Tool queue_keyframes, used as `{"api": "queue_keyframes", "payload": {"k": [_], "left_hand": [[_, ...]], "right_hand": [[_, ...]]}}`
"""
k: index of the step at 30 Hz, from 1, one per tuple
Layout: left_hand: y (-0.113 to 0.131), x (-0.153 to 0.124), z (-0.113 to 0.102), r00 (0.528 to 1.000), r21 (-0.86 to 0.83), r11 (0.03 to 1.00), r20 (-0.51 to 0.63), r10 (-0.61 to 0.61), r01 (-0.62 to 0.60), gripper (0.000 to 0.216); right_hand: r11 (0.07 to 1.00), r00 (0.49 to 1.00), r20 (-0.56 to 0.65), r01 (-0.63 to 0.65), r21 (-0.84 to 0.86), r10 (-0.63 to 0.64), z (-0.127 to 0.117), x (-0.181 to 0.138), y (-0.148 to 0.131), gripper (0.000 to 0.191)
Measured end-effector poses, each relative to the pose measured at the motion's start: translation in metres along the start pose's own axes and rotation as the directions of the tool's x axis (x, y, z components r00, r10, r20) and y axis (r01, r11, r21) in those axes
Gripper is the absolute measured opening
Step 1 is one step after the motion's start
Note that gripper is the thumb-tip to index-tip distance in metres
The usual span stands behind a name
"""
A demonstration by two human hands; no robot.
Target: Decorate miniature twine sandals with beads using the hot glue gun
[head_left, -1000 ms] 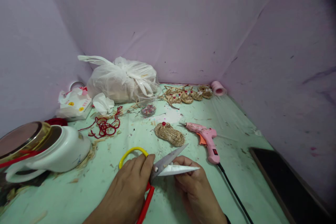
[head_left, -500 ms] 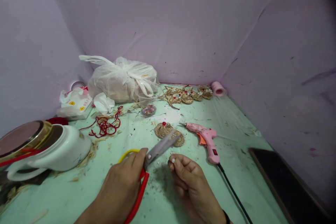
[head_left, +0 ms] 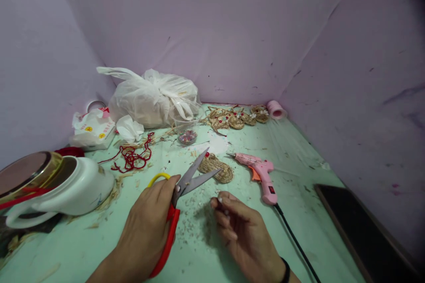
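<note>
My left hand (head_left: pixel 149 225) grips a pair of scissors (head_left: pixel 186 181) with one yellow and one red handle; the blades stand apart and point up-right toward a coiled jute piece (head_left: pixel 217 169) with a red bead. My right hand (head_left: pixel 239 230) hovers low over the green table top (head_left: pixel 299 172), its thumb and forefinger pinched on something tiny and pale that I cannot make out. The scissor tips are a short way left of and above that pinch.
A pink glue gun (head_left: pixel 260 174) with a black cord lies right of the jute piece. A white pot (head_left: pixel 63 190), red thread (head_left: pixel 133 159), a white plastic bag (head_left: pixel 152 97), a small bead cup (head_left: pixel 187 135) and finished jute pieces (head_left: pixel 235 119) lie further back. A dark slab (head_left: pixel 358 225) sits at the right.
The scissor blades closed and then opened again while my left hand drew back to the left. My right hand moved down and now shows only a tiny pinched bit.
</note>
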State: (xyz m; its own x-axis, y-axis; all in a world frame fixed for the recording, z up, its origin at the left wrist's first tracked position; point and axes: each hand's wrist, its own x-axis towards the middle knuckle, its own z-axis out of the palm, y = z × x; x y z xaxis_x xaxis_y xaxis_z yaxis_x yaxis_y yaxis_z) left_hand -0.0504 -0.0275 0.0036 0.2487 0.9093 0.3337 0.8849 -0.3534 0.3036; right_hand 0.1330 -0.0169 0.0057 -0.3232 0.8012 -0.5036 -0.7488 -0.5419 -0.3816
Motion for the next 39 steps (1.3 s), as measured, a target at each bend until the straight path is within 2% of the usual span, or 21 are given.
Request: {"api": "queue_keyframes", "payload": {"k": [6,13,23,39], "left_hand": [[0.005,0.000,0.001,0.998,0.008,1.000,0.051,0.025,-0.026,0.053],[0.011,0.000,0.009,0.974,0.172,0.966,0.155,0.166,-0.192,0.057],[0.013,-0.001,0.016,0.966,0.247,0.947,0.202,0.160,-0.208,0.051],[0.006,-0.007,0.015,0.970,0.063,0.978,0.159,0.184,-0.196,0.059]], "right_hand": [[1.000,1.000,-0.019,-0.009,0.018,0.010,-0.001,0.000,0.002,0.017],[0.998,0.999,0.049,0.004,-0.066,-0.001,-0.003,0.000,0.008,0.014],[0.996,0.998,0.044,-0.035,-0.087,0.039,0.003,-0.005,0.009,0.016],[0.998,0.997,0.042,-0.067,-0.012,0.068,-0.002,-0.006,0.009,0.019]]}}
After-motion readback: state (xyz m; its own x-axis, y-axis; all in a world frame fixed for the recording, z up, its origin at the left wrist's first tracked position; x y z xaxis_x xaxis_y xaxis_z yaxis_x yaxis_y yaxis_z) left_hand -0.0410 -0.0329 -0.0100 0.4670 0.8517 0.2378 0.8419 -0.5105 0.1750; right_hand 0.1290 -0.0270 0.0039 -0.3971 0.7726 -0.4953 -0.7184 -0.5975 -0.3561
